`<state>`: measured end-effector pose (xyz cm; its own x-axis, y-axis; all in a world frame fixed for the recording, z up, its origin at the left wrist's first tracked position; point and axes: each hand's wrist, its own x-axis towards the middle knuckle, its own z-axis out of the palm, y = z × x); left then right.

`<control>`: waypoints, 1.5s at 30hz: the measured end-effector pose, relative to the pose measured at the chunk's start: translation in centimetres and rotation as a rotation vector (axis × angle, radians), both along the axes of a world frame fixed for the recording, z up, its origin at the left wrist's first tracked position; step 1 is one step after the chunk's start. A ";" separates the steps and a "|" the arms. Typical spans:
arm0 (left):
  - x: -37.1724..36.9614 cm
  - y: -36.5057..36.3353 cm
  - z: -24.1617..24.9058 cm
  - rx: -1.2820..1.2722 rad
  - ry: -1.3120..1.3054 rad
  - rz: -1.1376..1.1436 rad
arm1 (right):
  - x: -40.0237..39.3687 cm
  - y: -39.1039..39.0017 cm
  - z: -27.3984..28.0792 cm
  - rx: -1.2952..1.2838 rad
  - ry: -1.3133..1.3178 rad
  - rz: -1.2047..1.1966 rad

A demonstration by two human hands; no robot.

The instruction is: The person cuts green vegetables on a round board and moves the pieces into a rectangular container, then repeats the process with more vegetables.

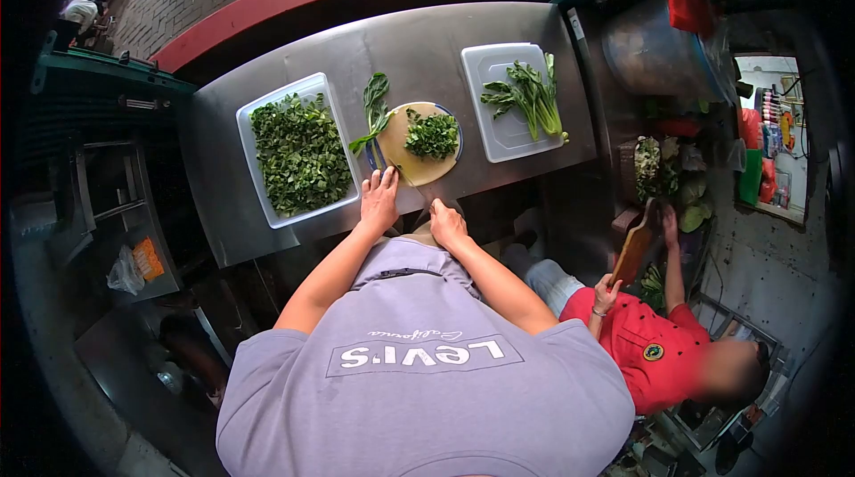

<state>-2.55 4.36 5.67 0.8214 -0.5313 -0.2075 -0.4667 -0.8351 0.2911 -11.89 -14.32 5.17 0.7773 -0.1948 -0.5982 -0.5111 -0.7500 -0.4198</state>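
A round cutting board (419, 167) with a blue rim lies on the steel table, bearing a heap of chopped greens (432, 136). Beside its left edge is a whole leafy stalk (375, 107). My left hand (379, 200) rests at the board's near-left edge, fingers stretched forward and holding nothing I can see. Closed at the near edge of the board, my right hand (448, 223) grips a knife (414, 187), its thin blade seen nearly edge-on. Chopped leaves (301, 156) fill the white plastic tub (243, 121) on the left.
A white plastic lid (503, 146) on the right bears several whole leafy greens (532, 101). The steel table (401, 36) extends beyond the board. At right, a person in a red shirt (637, 339) holds a wooden board (637, 245) near a basket of vegetables (647, 165).
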 end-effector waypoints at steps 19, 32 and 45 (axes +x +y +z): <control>1.5 -1.3 0.1 -0.114 -0.016 -0.010 | -0.4 -3.5 2.7 -0.072 -0.027 -0.065; 2.1 0.6 -0.7 -0.510 0.162 0.344 | 0.8 -2.5 1.3 -0.003 -0.004 0.016; 10.5 -1.3 -2.4 -0.358 -0.162 0.405 | 1.8 -3.9 2.0 -0.043 0.015 0.060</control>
